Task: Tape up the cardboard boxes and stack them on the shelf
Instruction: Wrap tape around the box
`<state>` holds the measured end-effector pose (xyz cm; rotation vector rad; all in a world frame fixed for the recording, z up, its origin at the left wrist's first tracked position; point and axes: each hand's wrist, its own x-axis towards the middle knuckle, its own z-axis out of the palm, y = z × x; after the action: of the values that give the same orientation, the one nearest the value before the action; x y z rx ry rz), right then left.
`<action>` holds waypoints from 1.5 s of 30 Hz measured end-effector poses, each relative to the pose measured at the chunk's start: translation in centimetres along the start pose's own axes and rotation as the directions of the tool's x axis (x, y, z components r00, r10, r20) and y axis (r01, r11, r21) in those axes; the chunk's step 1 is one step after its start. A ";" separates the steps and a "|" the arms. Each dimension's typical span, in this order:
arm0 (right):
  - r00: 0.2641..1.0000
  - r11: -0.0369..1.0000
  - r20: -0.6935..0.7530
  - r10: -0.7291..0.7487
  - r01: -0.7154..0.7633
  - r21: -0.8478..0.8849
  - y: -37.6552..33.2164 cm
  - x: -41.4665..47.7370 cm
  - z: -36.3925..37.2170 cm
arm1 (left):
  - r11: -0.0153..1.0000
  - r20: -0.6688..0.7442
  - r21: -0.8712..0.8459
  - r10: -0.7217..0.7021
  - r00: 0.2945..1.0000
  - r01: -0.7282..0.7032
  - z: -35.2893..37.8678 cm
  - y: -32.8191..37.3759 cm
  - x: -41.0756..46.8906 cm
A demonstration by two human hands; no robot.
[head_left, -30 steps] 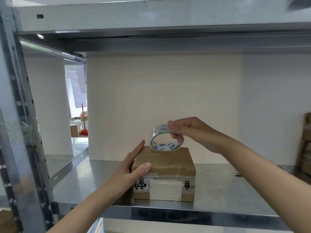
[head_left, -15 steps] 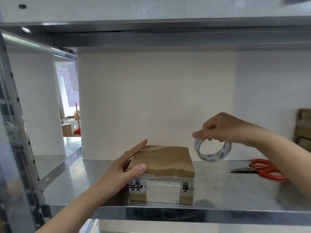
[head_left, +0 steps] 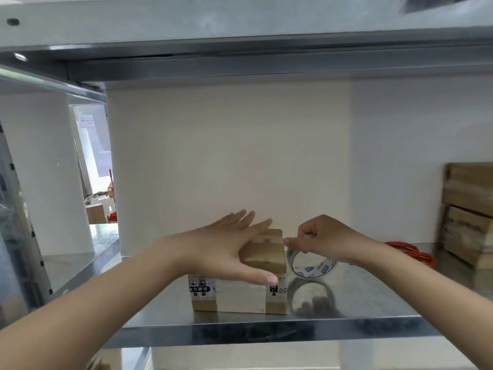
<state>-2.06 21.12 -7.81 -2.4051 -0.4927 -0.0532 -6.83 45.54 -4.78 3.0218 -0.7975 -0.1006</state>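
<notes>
My left hand (head_left: 224, 249) lies flat, fingers straight, on top of the cardboard box (head_left: 264, 256). I think this is to stop it sliding. The box sits near the front edge of the metal shelf (head_left: 266, 327). My right hand (head_left: 328, 241), fingers curled, pinches the tape roll (head_left: 313, 267) just beside the box's right side, likely to pull the tape tight. Red scissors (head_left: 410, 251) lie behind it.
</notes>
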 end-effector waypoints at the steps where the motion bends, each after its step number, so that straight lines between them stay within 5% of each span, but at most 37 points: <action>1: 1.000 1.000 -0.020 -0.003 0.003 -0.026 0.0 0.0 0.1 | 1.000 0.036 -0.014 0.017 0.999 -0.017 0.0 1.2 1.1; 6: 0.992 0.991 -0.113 0.060 -0.045 0.129 -0.1 -0.9 -1.6 | 0.948 -0.183 -0.298 0.059 0.981 -0.112 0.7 1.5 2.9; 10: 0.965 0.872 -0.262 -0.027 0.150 0.466 -3.0 -1.0 -4.8 | 0.773 -0.455 -0.560 0.014 0.890 -0.298 1.0 0.5 1.4; 14: 0.946 0.795 -0.260 -0.194 0.307 0.523 -6.8 0.7 -5.7 | 0.622 -0.636 -0.647 -0.121 0.762 -0.441 2.7 0.0 0.1; 21: 0.946 0.876 0.024 -0.324 0.290 0.386 -11.4 3.0 -3.1 | 0.328 -0.568 -0.821 -0.391 0.724 -0.467 7.2 -1.9 -1.3; 28: 0.970 0.859 -0.072 -0.234 0.241 0.452 -12.5 3.3 -4.9 | 0.422 -0.613 -0.778 -0.348 0.709 -0.465 7.0 -2.4 -2.1; 39: 1.000 0.985 0.014 0.000 -0.002 0.171 -6.4 0.5 -5.0 | 0.445 -0.636 -0.753 -0.304 0.709 -0.484 6.7 -2.5 -2.1; 42: 1.000 0.996 0.024 0.013 -0.015 0.090 -5.2 0.2 -2.9 | 0.556 -0.599 -0.734 -0.258 0.758 -0.390 5.6 -3.3 -2.9; 45: 0.998 1.000 0.055 0.015 -0.016 0.024 -5.1 0.3 -1.1 | 0.849 -0.581 -0.496 -0.169 0.796 -0.183 2.3 -3.9 -4.2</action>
<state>-3.57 24.11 -3.80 -2.3919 -0.4971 0.0248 -8.66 51.02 -6.94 2.2846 -0.5785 0.5415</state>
